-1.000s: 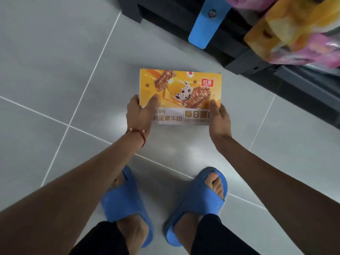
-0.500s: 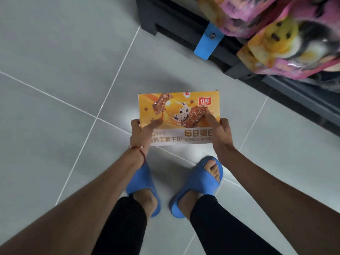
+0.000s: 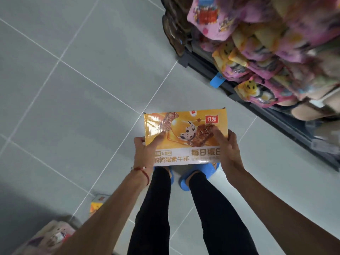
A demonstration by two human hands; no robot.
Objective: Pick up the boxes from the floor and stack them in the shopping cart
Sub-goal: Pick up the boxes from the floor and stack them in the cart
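Note:
A flat orange and white snack box with a speckled egg picture is held in the air above my feet. My left hand grips its near left corner, thumb lying on the top face. My right hand grips its near right corner the same way. A second orange box lies on the grey floor at the lower left, partly hidden behind my left forearm. No shopping cart is in view.
A dark shelf unit runs along the right, stacked with pink and yellow snack bags; a blue tag hangs at its edge. More packaged goods sit at the bottom left. Grey tiled floor spreads left.
The box has come up off the floor in both hands. My view has risen as I straighten, so the feet look smaller and more of the shelf shows.

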